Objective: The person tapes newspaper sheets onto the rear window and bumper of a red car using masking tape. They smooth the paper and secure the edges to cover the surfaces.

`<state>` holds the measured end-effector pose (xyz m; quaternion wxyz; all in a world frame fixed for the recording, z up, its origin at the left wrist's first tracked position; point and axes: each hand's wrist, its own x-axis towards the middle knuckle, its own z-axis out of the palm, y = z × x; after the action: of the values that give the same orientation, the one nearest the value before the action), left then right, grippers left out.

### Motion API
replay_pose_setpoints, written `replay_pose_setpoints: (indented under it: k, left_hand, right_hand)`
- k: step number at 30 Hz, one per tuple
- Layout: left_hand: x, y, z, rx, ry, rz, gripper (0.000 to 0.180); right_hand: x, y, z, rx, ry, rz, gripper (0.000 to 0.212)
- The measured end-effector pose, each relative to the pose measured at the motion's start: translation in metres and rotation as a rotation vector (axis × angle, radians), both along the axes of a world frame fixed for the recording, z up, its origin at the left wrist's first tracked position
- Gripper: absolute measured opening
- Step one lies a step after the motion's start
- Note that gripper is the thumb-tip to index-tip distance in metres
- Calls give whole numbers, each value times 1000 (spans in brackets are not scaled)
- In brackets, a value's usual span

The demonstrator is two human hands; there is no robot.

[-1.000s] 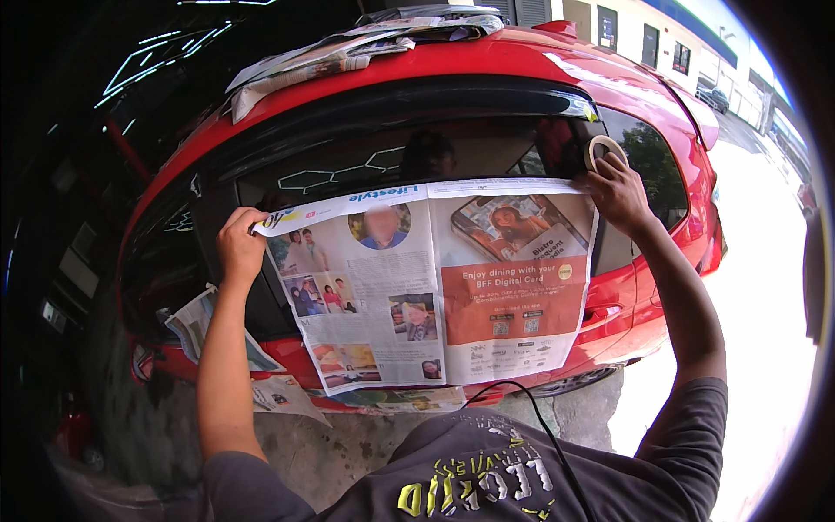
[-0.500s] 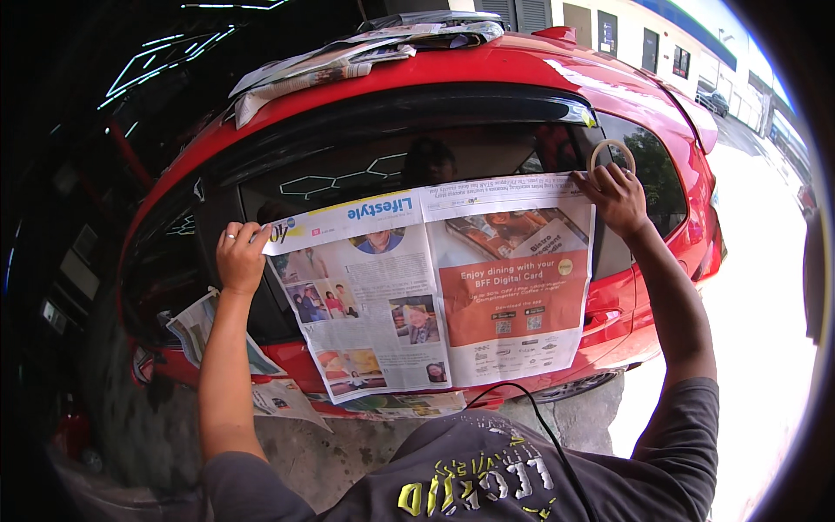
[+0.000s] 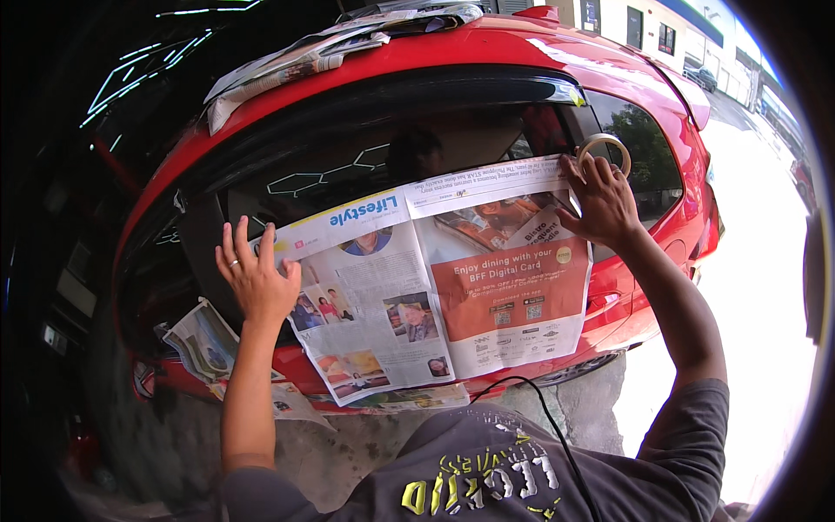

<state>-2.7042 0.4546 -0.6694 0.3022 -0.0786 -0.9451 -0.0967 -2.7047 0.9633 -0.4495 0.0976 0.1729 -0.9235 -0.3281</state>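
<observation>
A printed newspaper sheet (image 3: 433,278) hangs across the side of a red car (image 3: 513,54), its upper edge over the dark side window (image 3: 348,139). My left hand (image 3: 261,278) lies on the sheet's upper left corner, fingers spread. At the upper right corner, my right hand (image 3: 604,204) presses the paper with its fingertips, the thumb held apart. A pale roll of tape (image 3: 626,155) is hooked at the fingers of that hand. The fingers partly hide how the roll is held.
Folded newspapers (image 3: 287,65) lie on the car roof. More newspaper (image 3: 204,344) hangs low on the left of the car's side. A black cable (image 3: 544,409) runs over my shirt. Sunlit paving (image 3: 748,261) and a pale building (image 3: 648,26) are at the right.
My left hand has gone from pinching the sheet's corner to lying spread on it. My right hand's fingers have shifted from a pinch to pressing the paper. The view has shifted slightly.
</observation>
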Motion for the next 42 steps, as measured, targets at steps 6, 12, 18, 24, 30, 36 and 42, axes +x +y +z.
replay_pose_setpoints:
  k: [6,12,18,24,30,36,42]
  left_hand:
    - [-12,174,20,369,173,-378,96]
    - [-43,194,-21,301,223,-376,97]
    - [-61,178,-8,164,224,-290,80]
    - [-52,174,-9,224,99,-320,75]
    - [-55,160,-10,147,121,-347,69]
    - [-70,139,-2,64,121,-435,67]
    - [-73,129,0,43,112,-486,65]
  right_hand:
    - [0,-4,-14,-46,59,-16,99]
    - [0,-13,-15,-26,74,-91,97]
    - [4,-15,-24,-52,108,-132,99]
    - [16,6,-32,-73,141,-116,101]
    - [16,30,-46,-59,209,-42,104]
    - [20,35,-46,-1,212,-64,96]
    - [17,40,-41,-85,252,-19,91]
